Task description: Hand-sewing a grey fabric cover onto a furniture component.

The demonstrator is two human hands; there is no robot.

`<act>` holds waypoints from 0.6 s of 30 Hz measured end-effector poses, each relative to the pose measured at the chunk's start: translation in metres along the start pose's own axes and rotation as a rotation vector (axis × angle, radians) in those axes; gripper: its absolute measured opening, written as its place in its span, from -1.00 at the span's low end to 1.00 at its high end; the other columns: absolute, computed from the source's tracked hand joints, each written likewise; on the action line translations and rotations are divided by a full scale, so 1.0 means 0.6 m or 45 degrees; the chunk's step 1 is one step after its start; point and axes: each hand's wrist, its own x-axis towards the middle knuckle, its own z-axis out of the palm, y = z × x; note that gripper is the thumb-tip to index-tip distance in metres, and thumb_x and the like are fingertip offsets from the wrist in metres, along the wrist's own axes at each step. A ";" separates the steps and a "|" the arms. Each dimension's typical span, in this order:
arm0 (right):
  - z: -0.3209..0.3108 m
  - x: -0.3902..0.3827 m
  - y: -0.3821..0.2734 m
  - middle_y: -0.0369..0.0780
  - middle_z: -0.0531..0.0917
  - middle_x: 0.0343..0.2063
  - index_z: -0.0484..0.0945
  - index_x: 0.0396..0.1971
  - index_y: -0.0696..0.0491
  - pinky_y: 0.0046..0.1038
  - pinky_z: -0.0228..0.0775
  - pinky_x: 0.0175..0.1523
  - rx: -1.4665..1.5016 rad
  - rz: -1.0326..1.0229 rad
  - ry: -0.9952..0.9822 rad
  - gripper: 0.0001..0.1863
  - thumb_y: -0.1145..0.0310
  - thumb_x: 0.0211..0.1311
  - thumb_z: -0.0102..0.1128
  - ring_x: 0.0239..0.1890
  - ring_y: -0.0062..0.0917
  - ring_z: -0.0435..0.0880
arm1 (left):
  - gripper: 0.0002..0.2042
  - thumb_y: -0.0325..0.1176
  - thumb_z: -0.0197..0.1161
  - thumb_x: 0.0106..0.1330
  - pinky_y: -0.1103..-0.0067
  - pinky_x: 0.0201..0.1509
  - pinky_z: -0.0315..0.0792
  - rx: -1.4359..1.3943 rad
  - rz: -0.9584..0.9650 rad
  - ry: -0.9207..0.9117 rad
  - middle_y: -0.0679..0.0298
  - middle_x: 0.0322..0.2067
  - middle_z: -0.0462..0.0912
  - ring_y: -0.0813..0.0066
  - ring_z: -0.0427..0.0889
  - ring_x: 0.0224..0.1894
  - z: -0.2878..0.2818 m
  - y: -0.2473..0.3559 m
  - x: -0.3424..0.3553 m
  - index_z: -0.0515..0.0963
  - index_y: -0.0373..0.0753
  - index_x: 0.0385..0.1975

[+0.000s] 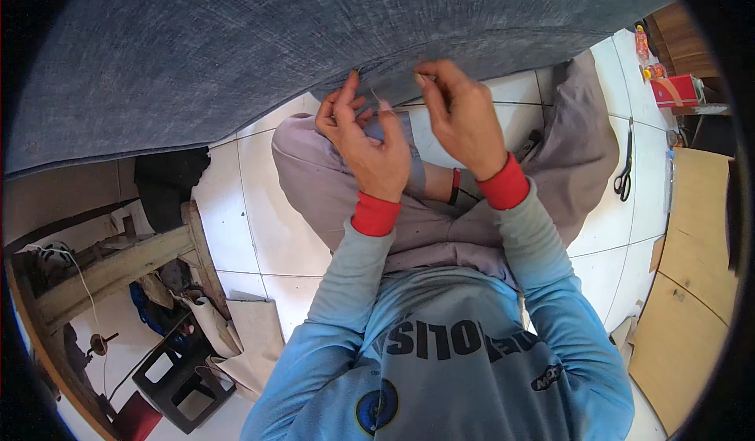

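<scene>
A cloth [330,40] spread across the front, ahead of the legs [307,181]. The left hand [363,144] and right hand [468,119] were side by side at its near edge, a thread [373,93] by the left thumb. Scissors [624,183] lay on the floor [275,237], right of the legs. Farther right were boards [680,284], with a box [676,91] ahead of them. To the left was a wooden frame [118,276], a crate [187,424] just behind its crossbeam.

left grip [368,144] loosely curled, thumb apart; right grip [469,120] pinched.
</scene>
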 end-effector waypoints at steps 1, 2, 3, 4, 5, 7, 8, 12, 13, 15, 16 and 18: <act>0.006 0.001 -0.006 -0.01 0.65 -0.46 0.59 -0.26 0.13 -0.24 0.48 -0.34 -0.006 0.005 0.006 -0.88 0.47 0.22 0.20 -0.44 -0.11 0.65 | -0.48 -0.49 0.23 0.23 0.51 0.00 0.41 -0.031 -0.027 -0.004 0.04 0.13 0.21 0.34 0.44 -0.04 -0.002 0.003 0.002 0.34 -0.29 0.24; 0.013 0.004 -0.011 0.01 0.66 -0.45 0.58 -0.25 0.14 -0.23 0.48 -0.34 0.026 0.007 -0.002 -0.87 0.47 0.22 0.15 -0.43 -0.09 0.66 | -0.52 -0.51 0.20 0.25 0.55 -0.04 0.42 -0.061 -0.054 -0.008 0.07 0.12 0.23 0.41 0.45 -0.09 -0.003 0.004 0.003 0.36 -0.29 0.21; 0.020 0.011 -0.017 0.03 0.66 -0.44 0.58 -0.24 0.14 -0.22 0.48 -0.34 0.059 0.002 -0.007 -0.85 0.47 0.23 0.10 -0.41 -0.06 0.67 | -0.52 -0.51 0.20 0.25 0.55 -0.04 0.42 -0.066 -0.048 -0.012 0.07 0.12 0.23 0.41 0.45 -0.09 -0.001 0.002 0.004 0.36 -0.29 0.21; 0.022 0.017 -0.024 0.04 0.66 -0.44 0.58 -0.23 0.16 -0.21 0.48 -0.32 0.103 0.046 -0.075 -0.83 0.48 0.23 0.06 -0.36 -0.04 0.67 | -0.58 -0.51 0.19 0.28 0.58 -0.07 0.42 -0.151 -0.074 0.074 0.09 0.07 0.29 0.46 0.46 -0.12 0.001 -0.002 0.004 0.37 -0.31 0.16; 0.027 0.024 -0.019 0.04 0.66 -0.44 0.58 -0.23 0.16 -0.21 0.48 -0.32 0.099 0.044 -0.066 -0.83 0.48 0.23 0.06 -0.36 -0.04 0.67 | -0.64 -0.50 0.18 0.31 0.62 -0.10 0.42 -0.237 -0.100 0.160 0.12 0.02 0.35 0.51 0.47 -0.16 0.004 -0.006 0.004 0.39 -0.33 0.11; 0.037 0.038 -0.008 -0.15 0.55 -0.60 0.57 -0.17 0.21 -0.52 0.31 -0.44 0.209 -0.222 -0.274 -0.82 0.49 0.33 0.04 -0.57 -0.66 0.45 | -0.70 -0.48 0.20 0.32 0.64 -0.13 0.42 -0.273 -0.165 0.186 0.15 -0.02 0.39 0.54 0.48 -0.18 -0.010 -0.015 0.009 0.40 -0.34 0.03; 0.028 0.041 0.000 -0.20 0.60 -0.53 0.57 -0.16 0.22 -0.53 0.33 -0.40 0.275 -0.117 -0.408 -0.82 0.46 0.34 0.08 -0.52 -0.66 0.47 | -0.75 -0.47 0.22 0.34 0.67 -0.16 0.42 -0.310 -0.231 0.215 0.17 -0.05 0.43 0.56 0.49 -0.21 -0.013 -0.019 0.010 0.40 -0.34 -0.05; 0.001 0.032 0.026 -0.28 0.60 -0.53 0.58 -0.16 0.21 -0.56 0.31 -0.41 0.317 -0.127 -0.534 -0.81 0.41 0.36 0.11 -0.52 -0.68 0.45 | -0.77 -0.43 0.29 0.32 0.69 -0.17 0.43 -0.331 -0.155 0.341 0.16 -0.09 0.52 0.59 0.52 -0.26 -0.008 -0.014 0.030 0.41 -0.33 -0.15; -0.010 0.025 0.024 -0.19 0.63 -0.51 0.59 -0.18 0.21 -0.51 0.36 -0.38 0.288 0.020 -0.499 -0.80 0.40 0.32 0.15 -0.51 -0.57 0.53 | -0.79 -0.44 0.31 0.31 0.68 -0.18 0.43 -0.369 -0.116 0.366 0.15 -0.12 0.56 0.60 0.53 -0.27 -0.004 -0.012 0.039 0.42 -0.32 -0.21; -0.017 0.015 0.027 -0.10 0.65 -0.49 0.61 -0.20 0.20 -0.45 0.40 -0.36 0.255 0.168 -0.466 -0.79 0.39 0.29 0.19 -0.50 -0.46 0.60 | -0.81 -0.45 0.34 0.29 0.68 -0.18 0.43 -0.406 -0.080 0.392 0.14 -0.15 0.60 0.60 0.54 -0.28 -0.004 -0.009 0.049 0.43 -0.31 -0.27; -0.017 0.009 0.034 -0.11 0.64 -0.48 0.61 -0.20 0.20 -0.46 0.40 -0.36 0.220 0.154 -0.314 -0.80 0.39 0.28 0.21 -0.49 -0.45 0.60 | -0.82 -0.45 0.34 0.29 0.68 -0.18 0.44 -0.378 -0.072 0.363 0.16 -0.22 0.63 0.60 0.54 -0.29 -0.006 -0.008 0.053 0.43 -0.31 -0.33; -0.019 0.002 0.024 -0.13 0.59 -0.41 0.63 -0.22 0.18 -0.45 0.42 -0.36 -0.019 -0.023 -0.028 -0.83 0.44 0.22 0.28 -0.48 -0.41 0.59 | -0.82 -0.46 0.35 0.28 0.68 -0.19 0.44 -0.351 -0.063 0.328 0.17 -0.29 0.66 0.61 0.55 -0.30 -0.020 -0.016 0.058 0.44 -0.31 -0.38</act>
